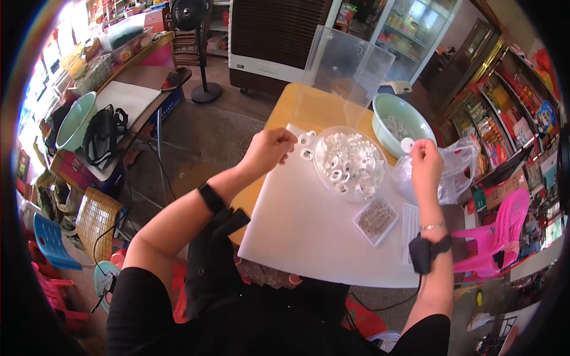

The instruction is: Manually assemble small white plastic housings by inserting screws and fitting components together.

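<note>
Right hand [426, 161] pinches 1 white disc [407, 144] by green basin [401, 105]; left hand [268, 152] curled, grip unclear. Apparent step: single-piece handling; any release there calls for clearing the rim.

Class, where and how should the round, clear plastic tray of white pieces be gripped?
Probably grip the round, clear plastic tray by its rim at left and right together, from the near side: it lies flat under a loose heap of white pieces, and the pale green plastic basin crowds its far right.

small round white piece [407, 144] aloft
</note>
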`<state>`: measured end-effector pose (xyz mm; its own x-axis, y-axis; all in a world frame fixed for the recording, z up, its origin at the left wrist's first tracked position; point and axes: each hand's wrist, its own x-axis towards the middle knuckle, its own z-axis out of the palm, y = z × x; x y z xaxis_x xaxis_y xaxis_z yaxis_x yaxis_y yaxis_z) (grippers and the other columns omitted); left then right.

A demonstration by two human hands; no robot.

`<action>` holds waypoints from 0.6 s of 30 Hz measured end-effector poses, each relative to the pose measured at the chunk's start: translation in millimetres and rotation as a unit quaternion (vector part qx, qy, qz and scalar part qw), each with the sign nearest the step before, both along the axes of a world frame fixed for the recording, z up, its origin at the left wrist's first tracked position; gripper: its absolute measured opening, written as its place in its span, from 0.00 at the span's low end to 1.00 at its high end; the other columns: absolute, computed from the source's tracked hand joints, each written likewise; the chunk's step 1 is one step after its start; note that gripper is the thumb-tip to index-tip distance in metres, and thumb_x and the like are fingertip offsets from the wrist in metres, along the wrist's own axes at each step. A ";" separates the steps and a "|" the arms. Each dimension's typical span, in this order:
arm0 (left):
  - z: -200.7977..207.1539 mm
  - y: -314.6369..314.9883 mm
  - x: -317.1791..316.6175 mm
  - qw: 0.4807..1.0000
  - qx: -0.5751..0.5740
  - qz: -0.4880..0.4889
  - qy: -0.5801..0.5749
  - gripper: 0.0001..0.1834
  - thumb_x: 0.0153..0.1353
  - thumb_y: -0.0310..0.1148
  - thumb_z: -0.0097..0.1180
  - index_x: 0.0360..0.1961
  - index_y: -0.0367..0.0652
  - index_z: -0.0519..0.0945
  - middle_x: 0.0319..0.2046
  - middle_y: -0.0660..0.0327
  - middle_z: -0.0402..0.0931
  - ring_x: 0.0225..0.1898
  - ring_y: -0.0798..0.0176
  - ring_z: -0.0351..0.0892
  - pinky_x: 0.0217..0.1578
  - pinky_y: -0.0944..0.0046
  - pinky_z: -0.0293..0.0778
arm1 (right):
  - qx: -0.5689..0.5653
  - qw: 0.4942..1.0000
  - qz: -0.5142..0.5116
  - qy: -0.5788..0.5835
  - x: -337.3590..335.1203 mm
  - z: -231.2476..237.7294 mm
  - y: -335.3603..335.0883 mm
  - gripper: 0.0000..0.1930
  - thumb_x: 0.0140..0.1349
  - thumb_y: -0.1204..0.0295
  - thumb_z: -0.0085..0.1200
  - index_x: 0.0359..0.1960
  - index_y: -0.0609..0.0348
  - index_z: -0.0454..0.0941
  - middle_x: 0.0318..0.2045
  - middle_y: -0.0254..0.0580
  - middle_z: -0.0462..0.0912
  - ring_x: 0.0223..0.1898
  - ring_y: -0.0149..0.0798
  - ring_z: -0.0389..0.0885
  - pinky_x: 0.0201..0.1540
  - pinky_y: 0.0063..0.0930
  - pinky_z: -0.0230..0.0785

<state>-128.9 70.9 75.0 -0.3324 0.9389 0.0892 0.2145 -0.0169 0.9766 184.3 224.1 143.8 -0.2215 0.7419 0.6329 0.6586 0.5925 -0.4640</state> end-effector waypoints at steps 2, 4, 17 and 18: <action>-5.0 33.1 -14.9 0.999 -0.004 0.027 0.037 0.09 0.62 0.28 0.54 0.39 0.33 0.80 0.27 0.61 0.79 0.27 0.71 0.79 0.29 0.70 0.75 | 0.037 0.997 -0.042 -0.055 -5.7 -5.9 50.1 0.03 0.60 0.71 0.53 0.32 0.55 0.76 0.24 0.45 0.82 0.28 0.50 0.81 0.31 0.42 0.70; -10.8 65.9 -25.6 0.980 -0.028 0.043 0.193 0.09 0.58 0.30 0.58 0.38 0.37 0.82 0.29 0.58 0.81 0.29 0.64 0.81 0.33 0.66 0.76 | 0.075 0.987 -0.094 -0.110 -7.9 -10.1 83.8 0.03 0.59 0.70 0.53 0.31 0.54 0.76 0.25 0.45 0.82 0.29 0.51 0.81 0.32 0.44 0.71; -40.8 109.6 -26.5 0.956 -0.090 -0.023 0.280 0.14 0.54 0.38 0.61 0.38 0.41 0.84 0.33 0.53 0.83 0.38 0.53 0.82 0.41 0.57 0.75 | -0.182 0.919 -0.225 -0.270 6.8 -57.9 183.3 0.07 0.54 0.70 0.54 0.27 0.49 0.86 0.33 0.44 0.86 0.38 0.49 0.84 0.41 0.39 0.76; -40.0 113.1 -27.2 0.956 -0.091 -0.021 0.280 0.14 0.54 0.38 0.61 0.38 0.41 0.84 0.33 0.53 0.83 0.38 0.53 0.82 0.41 0.57 0.75 | -0.201 0.917 -0.214 -0.271 6.3 -58.8 184.7 0.07 0.54 0.70 0.54 0.27 0.49 0.86 0.33 0.44 0.86 0.38 0.49 0.85 0.41 0.39 0.76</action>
<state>-156.1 184.0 35.0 -0.2423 0.9672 0.0767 0.7065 0.1218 0.6972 190.6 408.8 85.0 -0.0567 0.9835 0.1716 0.9890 0.0789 -0.1251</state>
